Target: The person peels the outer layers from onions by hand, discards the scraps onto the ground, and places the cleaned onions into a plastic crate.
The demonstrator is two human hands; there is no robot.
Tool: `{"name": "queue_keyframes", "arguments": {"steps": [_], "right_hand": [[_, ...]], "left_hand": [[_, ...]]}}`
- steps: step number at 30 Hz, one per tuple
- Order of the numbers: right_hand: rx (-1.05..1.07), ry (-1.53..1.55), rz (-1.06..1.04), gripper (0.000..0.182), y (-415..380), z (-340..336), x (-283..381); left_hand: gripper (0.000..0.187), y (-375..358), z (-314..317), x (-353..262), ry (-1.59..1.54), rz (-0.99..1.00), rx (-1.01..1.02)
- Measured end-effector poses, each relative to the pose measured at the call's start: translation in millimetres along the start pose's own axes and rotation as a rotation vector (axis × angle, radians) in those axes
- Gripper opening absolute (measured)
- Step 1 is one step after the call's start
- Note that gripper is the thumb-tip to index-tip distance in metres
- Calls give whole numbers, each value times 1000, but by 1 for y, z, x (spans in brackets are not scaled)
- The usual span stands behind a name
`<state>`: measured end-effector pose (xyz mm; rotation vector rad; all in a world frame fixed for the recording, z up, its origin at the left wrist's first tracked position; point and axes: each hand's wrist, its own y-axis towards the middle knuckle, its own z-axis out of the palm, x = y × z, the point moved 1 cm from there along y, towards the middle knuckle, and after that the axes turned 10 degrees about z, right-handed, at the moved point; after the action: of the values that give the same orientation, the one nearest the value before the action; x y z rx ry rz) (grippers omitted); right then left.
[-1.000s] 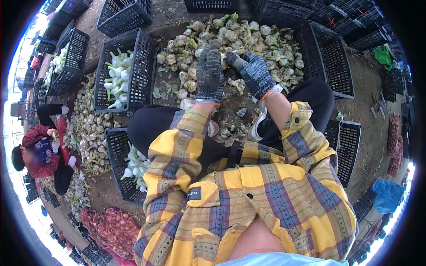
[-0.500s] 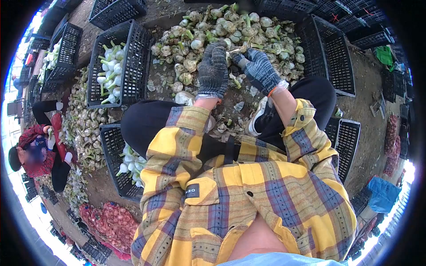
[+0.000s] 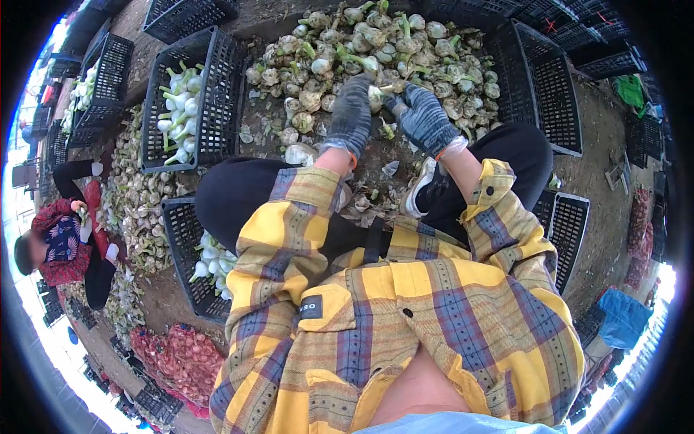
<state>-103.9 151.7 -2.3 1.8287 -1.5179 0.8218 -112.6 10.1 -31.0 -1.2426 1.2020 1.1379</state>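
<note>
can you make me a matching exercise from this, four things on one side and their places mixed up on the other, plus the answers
Things
1. held bulb
2. soiled bulb pile
3. clean white bulbs
4. blue sheet

Places
A. in black crates on the picture's left
B. near the picture's lower right edge
C. between the left hand and the right hand
D. just beyond the hands

Pairs: 1-C, 2-D, 3-A, 4-B

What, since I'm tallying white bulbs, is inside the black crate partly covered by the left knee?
The black crate holds white bulbs, some with stems showing. The left knee and plaid sleeve hide its right part; lower layers are covered.
</note>
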Motion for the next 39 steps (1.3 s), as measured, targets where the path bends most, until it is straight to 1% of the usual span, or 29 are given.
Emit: {"name": "queue_keyframes", "arguments": {"steps": [1, 2, 3, 4, 6, 8, 10, 11, 12, 14, 16, 18, 19, 20, 22, 23, 24, 26, 27, 28, 30, 31, 32, 33, 34, 36, 37, 38, 39], "right_hand": [[-5, 1, 1, 24, 0, -2, 2], [80, 214, 304, 21, 1, -4, 1], [168, 426, 608, 19, 0, -6, 3], [168, 426, 610, 19, 0, -7, 6], [40, -47, 343, 26, 1, -9, 11], [28, -18, 313, 27, -2, 1, -1], [-244, -224, -63, 26, -7, 8, -11], [-318, -268, -68, 27, -11, 5, -2], [-317, -268, -66, 27, -11, 5, -2], [-71, 78, 196, 26, -7, 5, -8], [-58, 184, 305, 27, -4, 10, -15], [-71, -94, 392, 31, 2, 3, -8], [19, 43, 483, 37, 2, -2, -2], [23, 44, 482, 37, 1, 0, -3], [-85, -72, 350, 37, 1, 3, -8], [-139, -130, 286, 37, 0, 3, -10], [-139, -130, 287, 37, 0, 2, -12], [30, 156, 414, 23, 2, 2, -17], [41, 250, 557, 18, 2, 6, -19], [44, 250, 556, 18, 2, 7, -20], [122, 1160, 922, 17, -2, 8, -19], [59, 591, 314, 15, -7, 10, -31], [57, 590, 316, 15, -8, 14, -43], [24, 446, 436, 16, 0, 17, -53], [-8, 299, 554, 16, 3, 19, -62], [-32, 159, 499, 16, -1, 7, -38], [18, 95, 374, 17, 1, 6, -44], [70, 30, 251, 17, 1, 3, -39], [73, 29, 254, 17, -2, 2, -35]], "left_hand": [[34, -3, 7, 3, 188, 260, -119], [37, -7, 13, 5, 373, 521, -240], [42, -13, 10, -3, 351, 490, -118], [42, -15, 10, -5, 349, 488, -117], [39, -18, 11, -4, 158, 345, -101], [37, -16, 11, -3, 206, 353, -114], [33, -12, 13, 5, 35, 125, -119], [28, -6, 15, 18, 110, 300, -204], [28, 0, 13, 31, 110, 299, -203], [32, 10, 9, 51, 254, 310, 26], [37, 14, 10, 65, 174, 202, -12], [32, 11, 10, 33, 625, 805, -103], [31, 1, 13, 27, 104, 47, -1], [31, -3, 15, 29, 106, 45, -4], [31, -8, 17, 29, 225, 348, -76], [28, -14, 18, 11, 19, 161, -93], [28, -10, 16, 16, 19, 160, -93], [26, -1, 9, 27, -105, -38, 38], [26, 0, 9, 28, -200, -129, 36], [26, 1, 7, 31, -200, -130, 33], [28, 6, 6, 35, -312, -138, 169], [28, 4, 8, 37, -313, -136, 173], [29, -4, 10, 21, -148, -57, 132], [31, -10, 11, 6, 17, 25, 87], [31, -14, 12, -6, 15, 24, 84], [35, -22, 14, -22, -6, -104, 61], [33, -22, 15, -25, -316, -195, 20], [33, -20, 13, -23, -316, -194, 20], [32, -17, 10, -18, -495, -268, 81]]}}
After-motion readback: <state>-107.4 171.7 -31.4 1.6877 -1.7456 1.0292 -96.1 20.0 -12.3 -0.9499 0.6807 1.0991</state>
